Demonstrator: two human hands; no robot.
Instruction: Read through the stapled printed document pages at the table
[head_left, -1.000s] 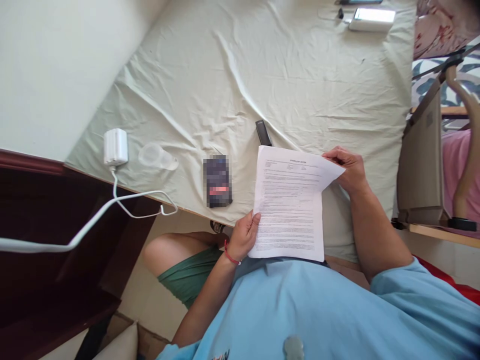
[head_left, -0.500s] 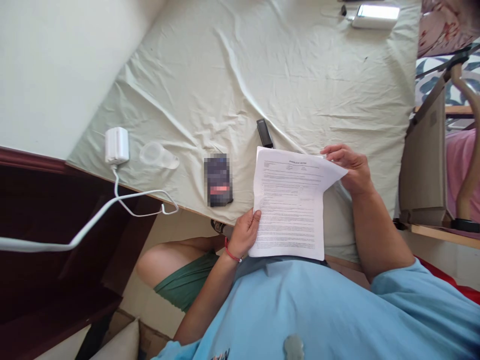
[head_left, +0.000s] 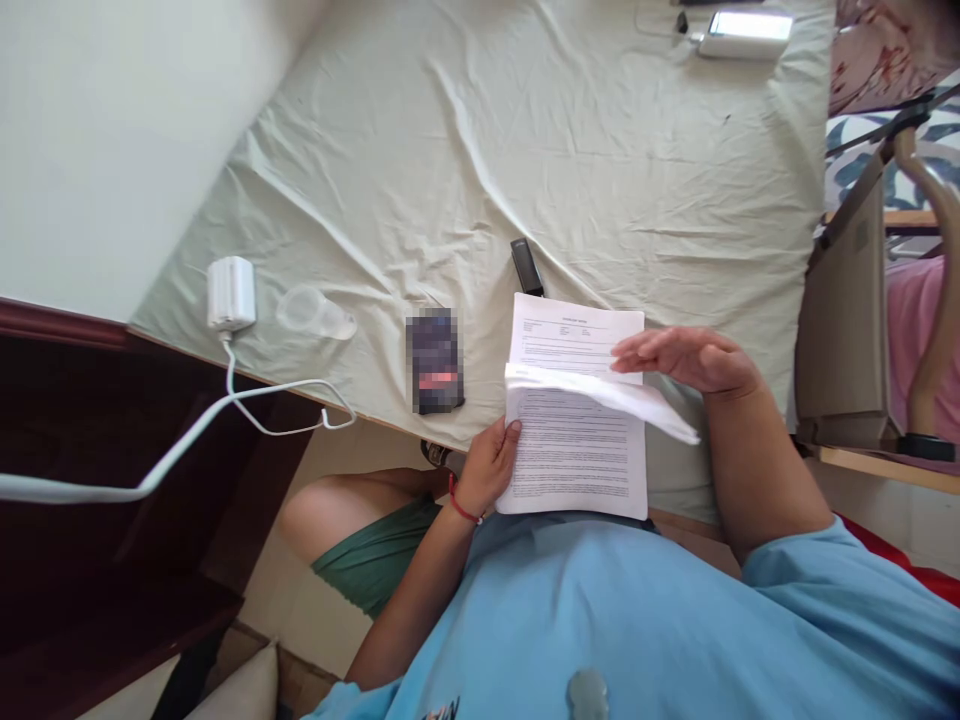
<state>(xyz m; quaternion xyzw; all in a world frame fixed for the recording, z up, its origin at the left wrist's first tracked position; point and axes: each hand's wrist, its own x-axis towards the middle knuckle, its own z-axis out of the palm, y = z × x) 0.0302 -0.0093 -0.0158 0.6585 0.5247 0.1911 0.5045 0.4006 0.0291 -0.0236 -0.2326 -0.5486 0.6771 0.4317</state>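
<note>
A stack of printed papers [head_left: 576, 455] rests at the table's near edge, against my body. My left hand [head_left: 487, 468] grips its left edge, thumb on top and fingers hidden underneath. Across the stack a lifted sheet [head_left: 600, 388] is folding down toward me, its right corner jutting past the stack. Just beyond that fold, my right hand [head_left: 694, 360] hovers with fingers stretched out over the upper right of the papers, holding nothing. A small black oblong object [head_left: 527, 267] touches or nearly touches the top edge of the papers.
Left of the papers lies a dark, blurred-out rectangular object [head_left: 435, 360]. Farther left are a clear plastic piece [head_left: 315, 312] and a white charger [head_left: 231, 293] with a cable hanging past the edge. A white device [head_left: 746, 35] lies far right; a chair [head_left: 847, 310] stands at right.
The top sheet, earlier held at its upper right corner by my right hand, has swung down toward me. My right hand has let go and opened. My left hand stays in place.
</note>
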